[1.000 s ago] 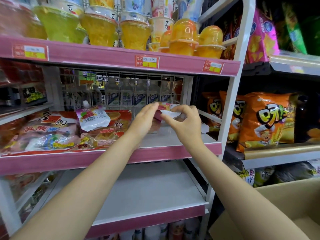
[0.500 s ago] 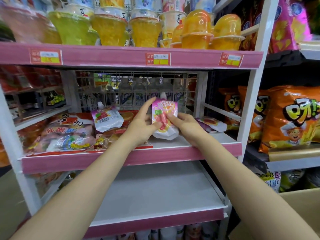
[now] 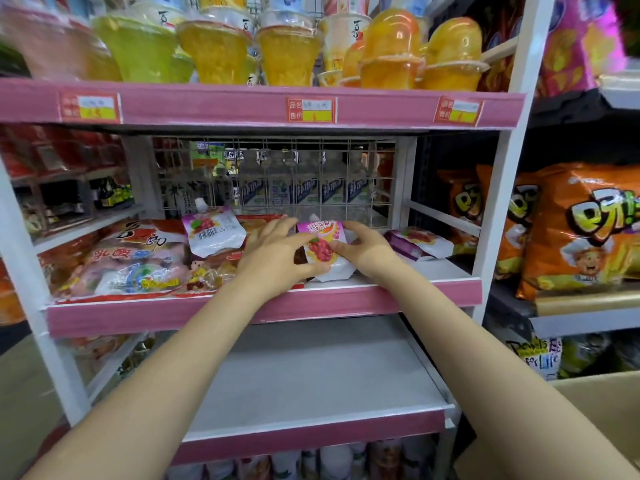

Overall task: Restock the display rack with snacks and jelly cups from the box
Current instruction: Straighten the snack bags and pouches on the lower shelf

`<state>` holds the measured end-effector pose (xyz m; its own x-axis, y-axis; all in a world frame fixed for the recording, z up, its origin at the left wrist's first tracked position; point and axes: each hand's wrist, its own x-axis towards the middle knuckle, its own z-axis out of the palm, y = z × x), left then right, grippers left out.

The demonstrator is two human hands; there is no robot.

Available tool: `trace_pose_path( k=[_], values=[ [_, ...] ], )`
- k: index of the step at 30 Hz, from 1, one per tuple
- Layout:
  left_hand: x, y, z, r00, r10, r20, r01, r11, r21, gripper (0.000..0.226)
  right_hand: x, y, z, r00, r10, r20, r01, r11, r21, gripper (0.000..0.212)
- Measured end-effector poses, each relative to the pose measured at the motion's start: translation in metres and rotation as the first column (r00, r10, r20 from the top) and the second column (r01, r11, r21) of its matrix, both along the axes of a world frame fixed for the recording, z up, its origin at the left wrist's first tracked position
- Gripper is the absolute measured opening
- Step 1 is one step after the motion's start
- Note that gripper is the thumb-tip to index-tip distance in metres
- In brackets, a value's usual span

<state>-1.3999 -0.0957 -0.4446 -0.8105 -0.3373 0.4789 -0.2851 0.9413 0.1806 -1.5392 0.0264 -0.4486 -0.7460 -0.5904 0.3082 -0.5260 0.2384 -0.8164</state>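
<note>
Held upright between left hand and right hand, both pinching its sides, pouch standing spout-up on middle shelf, grape pouch leftward, flat packet rightward.

The pink-and-white spouted jelly pouch is glossy plastic film, as is the purple grape pouch leaning left of it. The large red snack bags are shiny, crinkled clear-windowed plastic. The white rack shelf looks like smooth matt painted metal, with matt pink front strips. Clear glossy plastic jelly cups line the top. The orange chip bags gleam like foil. The brown box is matt cardboard.
</note>
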Motion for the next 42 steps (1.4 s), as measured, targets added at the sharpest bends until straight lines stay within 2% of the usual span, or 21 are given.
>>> trace_pose_path(
  k=[2, 5, 8, 12, 16, 19, 24, 31, 33, 35, 36, 38, 39, 40, 42],
  values=[
    [0.008, -0.004, 0.003, 0.998, -0.04, 0.042, 0.038, 0.999, 0.036, 0.07, -0.003, 0.009, 0.002, 0.999, 0.042, 0.012, -0.042, 0.999, 0.001, 0.062],
    [0.011, -0.008, 0.002, 0.996, -0.07, 0.049, 0.066, 0.996, 0.064, 0.075, -0.005, 0.03, 0.01, 0.99, 0.113, -0.08, -0.1, 0.983, 0.155, 0.074],
    [0.008, -0.01, -0.001, 0.998, -0.043, 0.05, 0.042, 0.999, 0.032, 0.076, -0.007, 0.035, 0.009, 0.982, 0.131, -0.133, -0.113, 0.985, 0.132, 0.082],
    [0.009, -0.008, -0.001, 0.998, -0.029, 0.055, 0.027, 0.999, 0.031, 0.075, -0.004, 0.036, 0.008, 0.955, 0.262, -0.141, -0.234, 0.954, 0.189, 0.081],
    [0.009, -0.01, -0.003, 1.0, -0.013, 0.018, 0.013, 1.0, 0.027, 0.07, -0.004, 0.035, 0.007, 0.958, 0.242, -0.152, -0.207, 0.955, 0.214, 0.079],
    [0.007, -0.01, -0.004, 1.0, -0.006, 0.01, 0.005, 0.998, 0.057, 0.06, -0.006, 0.028, 0.001, 0.954, 0.189, -0.234, -0.139, 0.967, 0.215, 0.071],
    [0.007, -0.001, 0.001, 0.999, 0.011, 0.039, -0.011, 1.0, 0.015, 0.053, -0.006, 0.023, -0.003, 0.908, 0.086, -0.41, -0.007, 0.982, 0.19, 0.042],
    [0.008, 0.002, 0.003, 0.991, 0.02, 0.131, -0.013, 0.998, -0.059, 0.054, -0.006, 0.026, -0.003, 0.916, 0.118, -0.383, -0.05, 0.982, 0.184, 0.037],
    [0.01, -0.002, 0.0, 0.996, -0.066, 0.059, 0.066, 0.998, -0.012, 0.051, -0.003, 0.029, -0.002, 0.916, 0.097, -0.389, -0.043, 0.989, 0.144, 0.036],
    [0.024, -0.007, -0.003, 0.952, -0.208, -0.223, 0.212, 0.977, -0.003, 0.037, 0.003, 0.031, 0.005, 0.917, 0.057, -0.396, -0.053, 0.998, 0.02, 0.035],
    [0.034, -0.012, -0.005, 0.894, -0.215, -0.392, 0.213, 0.976, -0.047, 0.03, 0.011, 0.03, 0.01, 0.919, 0.053, -0.39, -0.077, 0.996, -0.047, 0.033],
    [0.058, -0.026, -0.004, 0.77, -0.073, -0.634, 0.048, 0.997, -0.056, 0.028, 0.031, 0.014, 0.019, 0.919, 0.122, -0.374, -0.172, 0.98, -0.104, 0.029],
    [0.07, -0.036, -0.003, 0.742, 0.059, -0.668, -0.063, 0.998, 0.018, 0.029, 0.044, 0.0, 0.022, 0.911, 0.185, -0.369, -0.234, 0.968, -0.093, 0.028],
    [0.078, -0.047, -0.002, 0.743, 0.208, -0.636, -0.182, 0.977, 0.107, 0.031, 0.056, -0.017, 0.023, 0.897, 0.244, -0.368, -0.288, 0.955, -0.068, 0.029],
    [0.089, -0.068, -0.006, 0.782, 0.454, -0.428, -0.396, 0.891, 0.222, 0.043, 0.078, -0.052, 0.022, 0.876, 0.326, -0.357, -0.348, 0.938, 0.003, 0.042]
  ],
)
